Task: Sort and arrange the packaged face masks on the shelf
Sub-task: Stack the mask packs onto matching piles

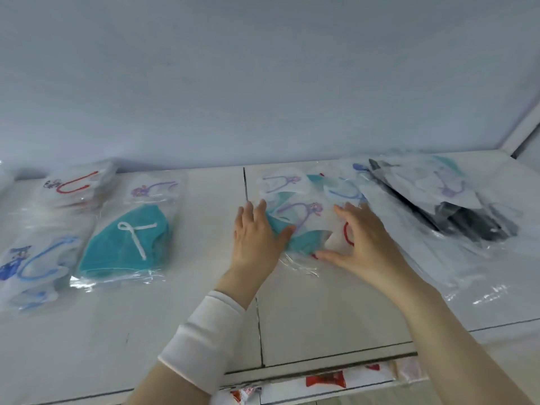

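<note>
Packaged face masks (306, 217) overlap in a slick heap — left grip (257, 238) and right grip (365, 244) lie spread on top, pinching nothing, so one pull may drag neighbours askew.

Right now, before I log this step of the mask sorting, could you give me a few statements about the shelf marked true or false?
1. The left hand and right hand both touch the middle pile of packs. True.
2. The black masks lie at the left end of the shelf. False: they are in the heap to the right of the hands.
3. A teal mask pack with a white strap lies left of the hands. True.
4. The white sleeve is on the right arm. False: it covers the left wrist, and the right forearm is bare.
</note>
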Demonstrator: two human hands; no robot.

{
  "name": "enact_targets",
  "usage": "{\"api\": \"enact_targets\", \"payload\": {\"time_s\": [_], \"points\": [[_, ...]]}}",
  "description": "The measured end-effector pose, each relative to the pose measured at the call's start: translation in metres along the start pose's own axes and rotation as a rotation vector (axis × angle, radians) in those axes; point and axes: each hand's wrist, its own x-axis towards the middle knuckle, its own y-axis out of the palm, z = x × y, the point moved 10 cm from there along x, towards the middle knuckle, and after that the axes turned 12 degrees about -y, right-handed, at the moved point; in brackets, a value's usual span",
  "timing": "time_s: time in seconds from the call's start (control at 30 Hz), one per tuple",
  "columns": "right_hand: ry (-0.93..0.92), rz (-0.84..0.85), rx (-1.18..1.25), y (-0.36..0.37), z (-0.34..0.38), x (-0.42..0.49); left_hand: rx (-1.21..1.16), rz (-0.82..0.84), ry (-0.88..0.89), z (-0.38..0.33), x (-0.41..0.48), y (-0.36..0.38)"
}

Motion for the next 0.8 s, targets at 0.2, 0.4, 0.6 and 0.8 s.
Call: {"api": "enact_targets", "payload": {"time_s": [0.2, 0.4, 0.6, 0.8], "points": [[-0.1, 0.144, -0.003, 0.01, -0.03, -0.022, 0.112, -0.14, 0.023, -0.02, -0.005, 0.004], [-0.158, 0.14, 0.036, 0.007, -0.034, -0.026, -0.01, -0.273, 0.098, -0.03, -0.021, -0.013], [-0.162, -0.126, 0.115, -0.017, -0.028, 0.008, 0.095, -0.076, -0.018, -0.031, 0.037, 0.008], [-0.156, -0.071, 0.103, -0.011, -0.018, 0.06, 0.155, -0.027, 0.062, -0.014, 0.022, 0.013]]}}
